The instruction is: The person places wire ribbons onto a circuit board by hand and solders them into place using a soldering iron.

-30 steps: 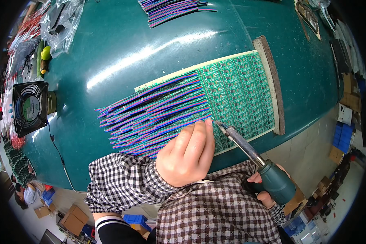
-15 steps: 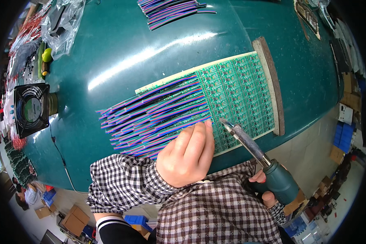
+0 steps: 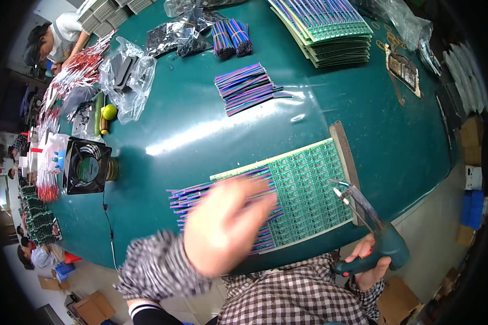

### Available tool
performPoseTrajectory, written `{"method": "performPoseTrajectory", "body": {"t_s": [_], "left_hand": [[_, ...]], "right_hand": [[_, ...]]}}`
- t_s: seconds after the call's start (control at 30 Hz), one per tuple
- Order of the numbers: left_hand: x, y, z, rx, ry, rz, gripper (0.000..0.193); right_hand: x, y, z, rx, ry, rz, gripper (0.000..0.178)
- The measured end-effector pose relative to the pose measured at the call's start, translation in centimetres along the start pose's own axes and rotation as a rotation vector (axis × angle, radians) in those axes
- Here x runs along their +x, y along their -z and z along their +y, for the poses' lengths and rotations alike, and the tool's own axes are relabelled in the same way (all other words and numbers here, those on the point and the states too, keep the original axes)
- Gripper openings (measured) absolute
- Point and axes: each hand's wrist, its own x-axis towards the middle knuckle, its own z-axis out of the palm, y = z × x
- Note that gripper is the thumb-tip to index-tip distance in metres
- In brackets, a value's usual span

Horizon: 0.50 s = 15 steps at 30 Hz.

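Observation:
My right hand (image 3: 370, 265) grips the green handle of a soldering gun (image 3: 389, 250). Its metal tip and a thin side tube point up-left over the right part of a green circuit board panel (image 3: 309, 192). Rows of thin blue, red and black wires (image 3: 185, 199) run off the panel's left part. My left hand (image 3: 222, 230) is raised above these wires and hides many of them. Motion smears its fingers, and I cannot make out anything in them. A dark bar (image 3: 346, 162) lies along the panel's right edge.
Loose cut wires (image 3: 246, 89) lie in a pile beyond the panel, with two tied wire bundles (image 3: 232, 39) behind. A stack of wired panels (image 3: 331, 38) stands far right. At left are a small fan (image 3: 87, 168), plastic bags (image 3: 133, 81) and a green fruit (image 3: 109, 112). Another person (image 3: 65, 35) sits far left.
My left hand has lifted off the wire ends at the panel and moved left. The soldering gun has shifted right, its tip away from the wire ends. My view now takes in more of the far table.

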Motion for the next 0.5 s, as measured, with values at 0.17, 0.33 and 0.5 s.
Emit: {"method": "performPoseTrajectory", "body": {"t_s": [0.17,0.33,0.5], "left_hand": [[6.7,-4.1,-12.3,0.17,0.169,0.1,0.013],[4.9,-5.9,-11.4,0.077,0.262,0.038,0.012],[5.1,-5.1,-10.6,0.045,0.328,-0.047,0.01]], "right_hand": [[1.6,-0.7,-0.1,-0.026,-0.011,0.024,0.081],[1.6,0.0,-0.1,-0.025,0.05,0.03,0.08],[2.3,0.0,-0.2,-0.055,0.01,0.054,0.079]]}}
